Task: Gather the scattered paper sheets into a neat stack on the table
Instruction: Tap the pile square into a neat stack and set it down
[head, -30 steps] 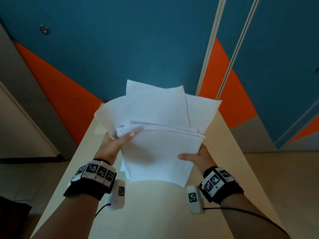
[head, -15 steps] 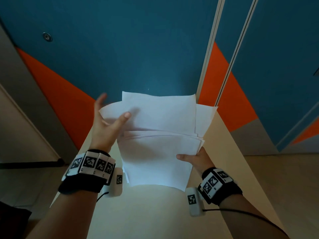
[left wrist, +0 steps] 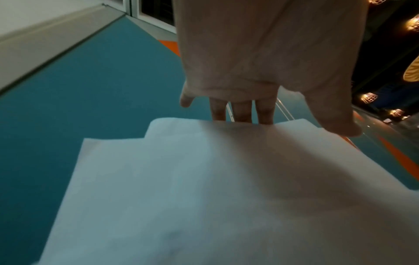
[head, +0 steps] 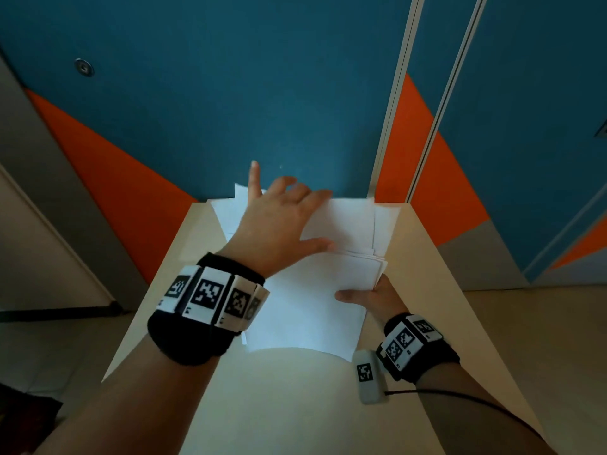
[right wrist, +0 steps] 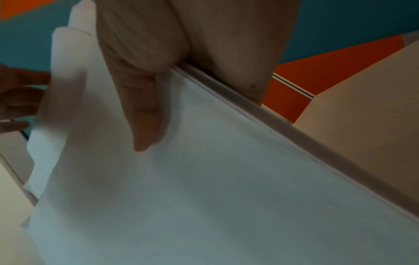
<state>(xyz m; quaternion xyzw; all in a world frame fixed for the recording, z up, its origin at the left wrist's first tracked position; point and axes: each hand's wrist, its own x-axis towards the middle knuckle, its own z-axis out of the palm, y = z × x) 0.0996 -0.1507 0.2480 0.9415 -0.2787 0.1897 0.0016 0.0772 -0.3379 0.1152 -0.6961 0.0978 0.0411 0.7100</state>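
Observation:
Several white paper sheets point(head: 308, 310) form a loose, uneven bundle held over the beige table point(head: 295, 405). My right hand point(head: 371, 295) pinches the bundle's right edge, with the thumb point(right wrist: 140, 116) on the top sheet point(right wrist: 204, 197) and the fingers hidden underneath. My left hand point(head: 289, 208) reaches across the top of the bundle to its far edge. In the left wrist view its fingers point(left wrist: 241, 111) run straight down behind the far edge of the sheets point(left wrist: 204, 197), thumb spread to the side. The sheet edges are offset and stepped.
The narrow table ends at a blue and orange wall point(head: 230, 93) just beyond the sheets. Two pale metal rails point(head: 394, 126) run up that wall at the right. Pale floor point(head: 542, 356) lies on both sides of the table.
My left hand left the bundle's left side, rose and swung forward over the top to the far edge. The bundle tilted lower toward the table. The right hand kept its pinch.

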